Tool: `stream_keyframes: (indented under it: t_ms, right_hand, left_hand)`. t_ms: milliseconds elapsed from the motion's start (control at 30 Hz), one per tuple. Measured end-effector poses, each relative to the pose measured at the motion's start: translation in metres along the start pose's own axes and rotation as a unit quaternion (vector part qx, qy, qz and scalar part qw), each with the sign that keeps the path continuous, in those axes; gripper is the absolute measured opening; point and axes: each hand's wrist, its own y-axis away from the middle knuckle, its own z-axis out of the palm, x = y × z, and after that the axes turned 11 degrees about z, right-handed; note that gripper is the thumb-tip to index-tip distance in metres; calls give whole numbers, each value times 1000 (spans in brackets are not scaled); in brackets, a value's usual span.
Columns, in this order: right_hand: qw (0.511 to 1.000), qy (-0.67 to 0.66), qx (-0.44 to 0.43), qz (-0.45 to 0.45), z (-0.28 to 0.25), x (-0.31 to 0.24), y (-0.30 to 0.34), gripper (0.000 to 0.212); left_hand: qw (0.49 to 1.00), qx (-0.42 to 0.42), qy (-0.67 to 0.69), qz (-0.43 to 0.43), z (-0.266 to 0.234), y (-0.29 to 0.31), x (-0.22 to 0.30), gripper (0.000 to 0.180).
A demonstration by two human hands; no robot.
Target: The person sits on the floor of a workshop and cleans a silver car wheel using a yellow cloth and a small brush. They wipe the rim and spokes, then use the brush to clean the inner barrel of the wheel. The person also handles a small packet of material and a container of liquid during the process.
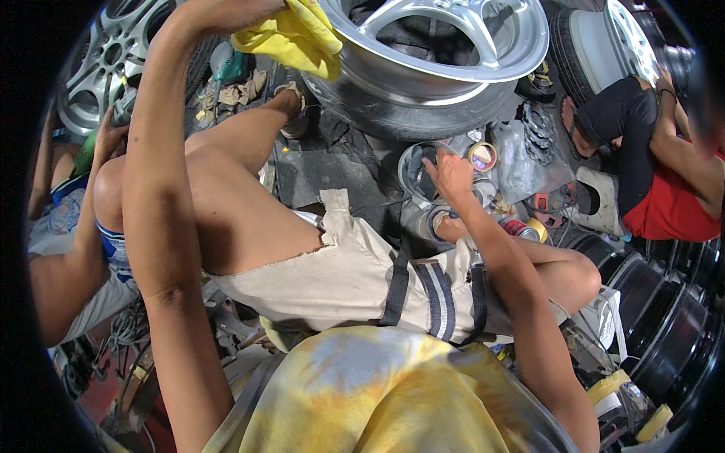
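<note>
My left arm stretches up to the top edge, where my left hand (260,7) is closed on a yellow cloth (298,41). The cloth hangs beside the silver alloy wheel rim (445,72), which lies flat on a black tire (393,117). My right hand (455,180) reaches over a clear round tub (406,180), its thumb sticking out and its fingers curled down at the tub's rim. What those fingers hold, if anything, is hidden. A roll of tape (482,156) lies just right of that hand.
A person at the left works at another silver wheel (113,57) with a hand-held tool. Another person in red (672,208) sits at the right by an upright wheel (604,53). Plastic bags (517,162), a can (519,229) and black rims (657,302) crowd my right side.
</note>
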Motion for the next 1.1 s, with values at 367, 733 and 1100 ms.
stream_keyframes:
  t_ms: [367, 733, 1100]
  right_hand:
    - [944, -315, -29, -98, 18, 33, -11, 29]
    - [899, -421, -115, -30, -3, 40, -10, 26]
    - [922, -320, -19, -217, -13, 27, 3, 22]
  left_hand:
    - [997, 4, -71, 11, -1, -6, -8, 28]
    - [992, -23, -79, 97, 7, -14, -48, 26]
    - [993, -79, 81, 17, 16, 5, -22, 35]
